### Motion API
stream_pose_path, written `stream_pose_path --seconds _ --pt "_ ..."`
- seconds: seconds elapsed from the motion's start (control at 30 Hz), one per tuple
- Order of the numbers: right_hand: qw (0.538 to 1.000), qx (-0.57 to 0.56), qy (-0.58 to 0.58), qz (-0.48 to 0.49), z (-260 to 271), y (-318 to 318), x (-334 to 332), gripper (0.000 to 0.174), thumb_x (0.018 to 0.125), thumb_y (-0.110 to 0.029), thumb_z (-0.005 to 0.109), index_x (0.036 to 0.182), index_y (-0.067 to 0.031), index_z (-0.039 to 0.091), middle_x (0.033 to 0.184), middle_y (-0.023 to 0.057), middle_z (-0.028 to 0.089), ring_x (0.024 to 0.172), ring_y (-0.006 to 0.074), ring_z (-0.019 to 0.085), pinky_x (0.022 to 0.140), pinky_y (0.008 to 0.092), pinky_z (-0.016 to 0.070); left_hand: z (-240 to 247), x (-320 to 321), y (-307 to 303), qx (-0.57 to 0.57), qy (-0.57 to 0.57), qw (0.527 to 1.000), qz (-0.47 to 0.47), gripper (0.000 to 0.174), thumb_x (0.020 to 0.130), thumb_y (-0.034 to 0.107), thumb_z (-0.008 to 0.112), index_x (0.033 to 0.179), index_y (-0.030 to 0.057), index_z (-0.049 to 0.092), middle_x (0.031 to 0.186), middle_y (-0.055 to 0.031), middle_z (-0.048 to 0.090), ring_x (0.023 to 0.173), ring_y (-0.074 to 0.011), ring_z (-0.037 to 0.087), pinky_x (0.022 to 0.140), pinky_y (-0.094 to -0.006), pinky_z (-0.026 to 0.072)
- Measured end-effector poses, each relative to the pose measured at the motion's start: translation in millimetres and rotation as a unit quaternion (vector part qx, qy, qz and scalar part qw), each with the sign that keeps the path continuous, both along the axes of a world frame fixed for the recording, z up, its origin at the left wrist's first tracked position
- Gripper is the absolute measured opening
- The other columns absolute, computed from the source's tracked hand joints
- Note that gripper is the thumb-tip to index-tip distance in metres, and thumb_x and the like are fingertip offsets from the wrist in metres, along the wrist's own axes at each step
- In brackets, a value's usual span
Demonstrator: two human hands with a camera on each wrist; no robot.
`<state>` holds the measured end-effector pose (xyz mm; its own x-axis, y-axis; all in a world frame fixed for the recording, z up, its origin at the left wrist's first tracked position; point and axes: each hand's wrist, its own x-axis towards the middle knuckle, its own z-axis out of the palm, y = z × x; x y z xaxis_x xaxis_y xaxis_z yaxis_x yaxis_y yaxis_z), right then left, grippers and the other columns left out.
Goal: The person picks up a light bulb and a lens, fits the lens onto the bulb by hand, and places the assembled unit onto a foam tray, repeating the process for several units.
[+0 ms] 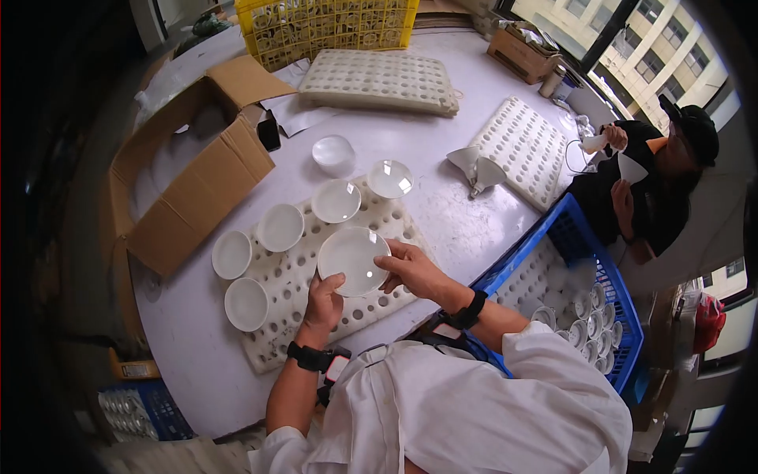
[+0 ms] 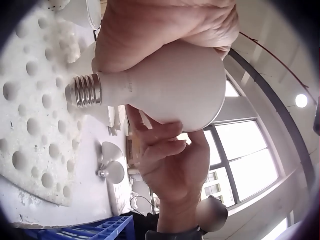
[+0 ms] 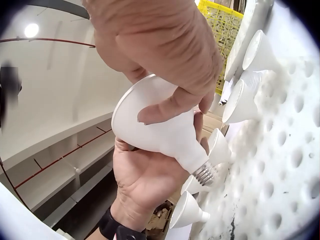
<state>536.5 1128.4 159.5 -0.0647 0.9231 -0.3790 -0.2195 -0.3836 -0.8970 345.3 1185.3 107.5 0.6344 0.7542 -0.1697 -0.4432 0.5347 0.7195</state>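
Note:
Both hands hold one white bulb (image 1: pixel 353 261) above the foam board (image 1: pixel 280 316), its round face up in the head view. My left hand (image 1: pixel 322 304) grips its near left side, thumb on the rim. From the right, my right hand (image 1: pixel 414 270) pinches the edge with the thumb over the face. The left wrist view shows the bulb's body (image 2: pixel 170 85) and its metal screw base (image 2: pixel 86 91); in the right wrist view the bulb (image 3: pixel 155 120) lies between both hands. Several white bulbs (image 1: pixel 281 227) stand along the board's far and left edges.
An open cardboard box (image 1: pixel 197 197) lies at left; a yellow crate (image 1: pixel 328 31) and stacked foam boards (image 1: pixel 375 79) are at the back. Two bulbs (image 1: pixel 478 170) lie beside another board (image 1: pixel 521 150). A blue crate (image 1: pixel 624 347) with bulbs is at right, near another person (image 1: pixel 655 189).

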Motion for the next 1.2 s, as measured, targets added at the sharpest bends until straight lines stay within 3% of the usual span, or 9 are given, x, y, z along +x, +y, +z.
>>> stream_pose_path --seconds 0.13,0.4,0.53,0.73,0.8,0.83,0.87,0.93,1.2 --pt "0.956 0.172 -0.236 0.027 12 -9 -9 0.058 0.084 -0.02 0.064 0.134 -0.0018 0.041 0.118 0.0182 0.053 0.069 0.0167 0.063 0.059 0.0256 0.0541 8 -4 -4 -0.05 -0.022 0.998 -0.015 0.045 0.082 0.001 0.057 0.125 0.0031 0.043 0.116 -0.0099 0.053 0.108 -0.0219 0.053 0.094 -0.0383 0.0444" --pt "0.959 0.233 -0.158 -0.016 7 -9 -27 0.059 0.082 -0.018 0.066 0.134 -0.0046 0.041 0.118 0.0158 0.05 0.097 0.023 0.059 0.073 0.0278 0.053 -8 -8 -3 -0.035 -0.024 0.999 0.024 0.05 0.078 -0.001 0.064 0.124 0.0056 0.044 0.113 -0.0076 0.054 0.105 -0.0205 0.054 0.094 -0.0369 0.0447" --pt "0.944 0.264 -0.198 -0.017 -9 -1 -28 0.062 0.082 -0.019 0.069 0.136 -0.0077 0.041 0.115 0.01 0.053 0.067 0.0103 0.052 0.059 0.0237 0.0449 -14 -4 -6 -0.05 -0.017 0.997 0.051 0.05 0.079 0.006 0.066 0.124 0.0053 0.045 0.112 -0.0075 0.055 0.105 -0.0207 0.054 0.094 -0.0368 0.0447" --pt "0.943 0.214 -0.234 0.104 28 5 -14 0.078 0.07 -0.034 0.077 0.135 -0.0106 0.042 0.121 0.0154 0.047 0.098 0.0248 0.053 0.078 0.0349 0.0499 -25 -17 -4 -0.125 -0.073 0.989 0.004 0.054 0.082 0.035 0.062 0.125 0.0069 0.047 0.115 -0.0106 0.057 0.105 -0.0281 0.057 0.084 -0.0432 0.0505" --pt "0.735 0.405 -0.539 0.079 18 8 -7 0.091 0.06 -0.043 0.082 0.136 -0.0139 0.042 0.122 0.0145 0.048 0.082 0.0233 0.054 0.073 0.0326 0.0478 -12 -16 -7 -0.18 -0.1 0.978 -0.036 0.052 0.083 0.035 0.06 0.125 0.0068 0.048 0.115 -0.0111 0.059 0.105 -0.0287 0.057 0.081 -0.0443 0.0523" --pt "0.72 0.41 -0.554 0.081 15 8 -7 0.103 0.056 -0.047 0.082 0.14 -0.0105 0.034 0.122 0.0185 0.048 0.088 0.0325 0.056 0.081 0.0371 0.0475 -10 -16 -7 -0.193 -0.12 0.972 -0.052 0.05 0.084 0.036 0.059 0.124 0.007 0.05 0.114 -0.0114 0.059 0.104 -0.0286 0.059 0.077 -0.0427 0.0545" --pt "0.719 0.411 -0.554 0.081 13 8 -8 0.103 0.056 -0.047 0.082 0.14 -0.0105 0.034 0.122 0.0185 0.048 0.088 0.0325 0.056 0.081 0.0371 0.0475 -11 -14 -7 -0.192 -0.12 0.973 -0.052 0.05 0.084 0.036 0.059 0.124 0.007 0.05 0.114 -0.0114 0.059 0.104 -0.0286 0.059 0.077 -0.0427 0.0545" --pt "0.857 0.279 -0.414 0.129 11 7 -14 0.111 0.058 -0.04 0.082 0.144 -0.0072 0.021 0.121 0.0212 0.048 0.096 0.0381 0.057 0.083 0.0413 0.048 -17 -11 -8 -0.265 -0.145 0.952 -0.045 0.058 0.086 0.042 0.054 0.131 0.0071 0.04 0.117 -0.0153 0.055 0.097 -0.0318 0.06 0.067 -0.0451 0.0541" --pt "0.863 0.316 -0.38 0.104 -1 4 -18 0.11 0.061 -0.032 0.082 0.144 -0.0052 0.015 0.125 0.0238 0.045 0.102 0.0396 0.055 0.084 0.042 0.0482 -2 -14 -5 -0.204 -0.042 0.975 -0.072 0.061 0.082 0.038 0.06 0.131 0.0091 0.039 0.116 -0.0117 0.055 0.101 -0.0302 0.058 0.07 -0.0462 0.0526"
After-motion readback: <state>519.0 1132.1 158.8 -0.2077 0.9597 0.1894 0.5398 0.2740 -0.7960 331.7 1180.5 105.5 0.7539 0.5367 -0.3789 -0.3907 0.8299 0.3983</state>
